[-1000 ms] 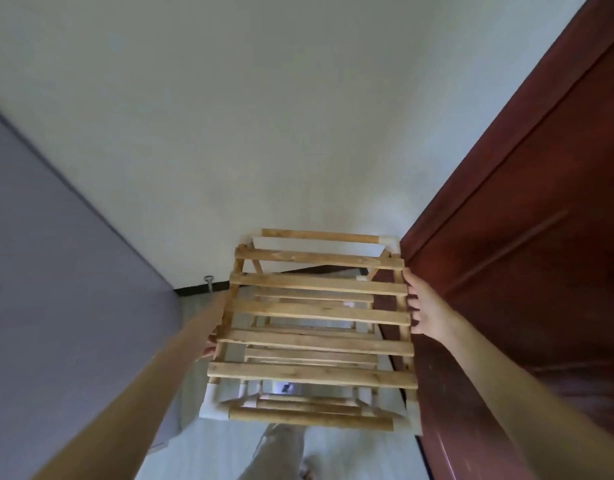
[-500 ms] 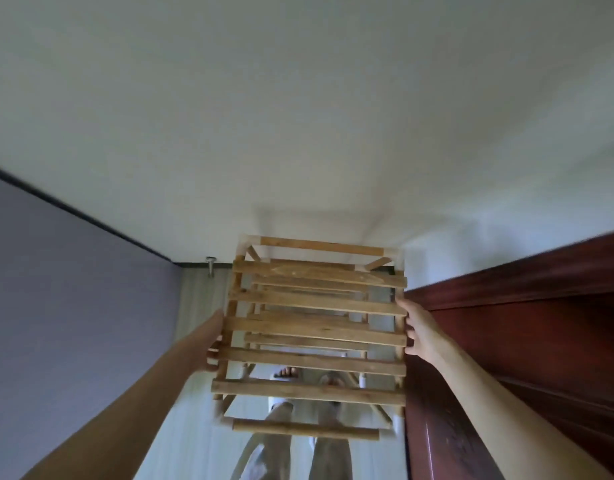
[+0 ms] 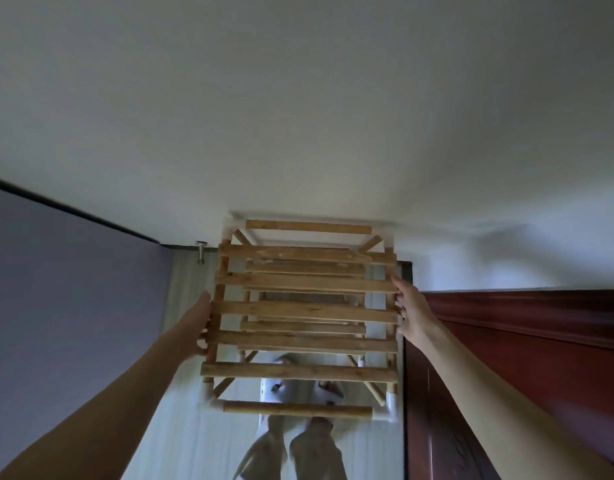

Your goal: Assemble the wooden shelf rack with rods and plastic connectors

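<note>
1. A wooden rack [image 3: 305, 317] is seen from above, held between two bare hands. It hangs over a pale floor [image 3: 180, 427], close to a white wall [image 3: 298, 116].

2. Compared with one second ago, the rack has been carried nearer to the white wall. The dark red door [image 3: 527, 368], which stood tall to the right of the rack then, now lies lower and further right of it. The rack's far edge is now at the wall.

3. This is judged to mean that assembly is finished or nearly so, and that the built rack is being put in its place by the wall.

4. The left hand [image 3: 194, 329] is laid against the rack's left side. Its fingers are hidden behind the frame, so whether the grip is spread or curled cannot be told.

5. The right hand [image 3: 411, 311] is pressed against the rack's right side with its fingers fairly straight and slightly spread.

6. Counted on the rack's top level: five flat slats, with one round rod [image 3: 296, 410] at the near end and one at the far end.

7. White plastic connectors [image 3: 390, 407] are seen at the corners. More slats show below, too overlapped to be counted.

8. Below the rack, two legs of the person are seen.
</note>
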A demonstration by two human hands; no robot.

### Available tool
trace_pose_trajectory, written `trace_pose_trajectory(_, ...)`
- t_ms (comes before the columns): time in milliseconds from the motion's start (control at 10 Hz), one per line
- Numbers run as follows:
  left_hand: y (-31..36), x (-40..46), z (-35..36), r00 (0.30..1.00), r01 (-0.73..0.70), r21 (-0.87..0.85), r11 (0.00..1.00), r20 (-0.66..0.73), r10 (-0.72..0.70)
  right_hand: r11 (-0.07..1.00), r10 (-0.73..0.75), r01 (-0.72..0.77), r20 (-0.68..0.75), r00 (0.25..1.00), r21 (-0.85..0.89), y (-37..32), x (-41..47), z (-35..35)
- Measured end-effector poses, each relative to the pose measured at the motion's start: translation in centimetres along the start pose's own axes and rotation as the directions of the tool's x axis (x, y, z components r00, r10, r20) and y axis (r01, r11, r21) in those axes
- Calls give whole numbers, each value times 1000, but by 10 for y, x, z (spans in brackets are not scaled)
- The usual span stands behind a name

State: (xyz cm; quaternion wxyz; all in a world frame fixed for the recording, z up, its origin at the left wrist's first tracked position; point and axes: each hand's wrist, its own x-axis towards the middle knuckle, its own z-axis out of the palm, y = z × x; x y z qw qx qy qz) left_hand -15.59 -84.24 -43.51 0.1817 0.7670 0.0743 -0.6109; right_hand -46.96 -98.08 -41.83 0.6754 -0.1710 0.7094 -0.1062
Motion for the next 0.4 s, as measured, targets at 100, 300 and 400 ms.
trace_pose_trajectory(100,4,-1,0,999,-34,3,999,5,34,999,-16,15,49,999,30,-1,-4,4)
trace_pose_trajectory(300,18,-41,9,970,-234,172,957,-25,242,970,-150,145,-10,989,-197,-5,-38,8)
trace_pose_trajectory(400,16,-81,19,944,-318,264,910,3,329,930,-228,211,-25,973,-301,-10,-77,10)
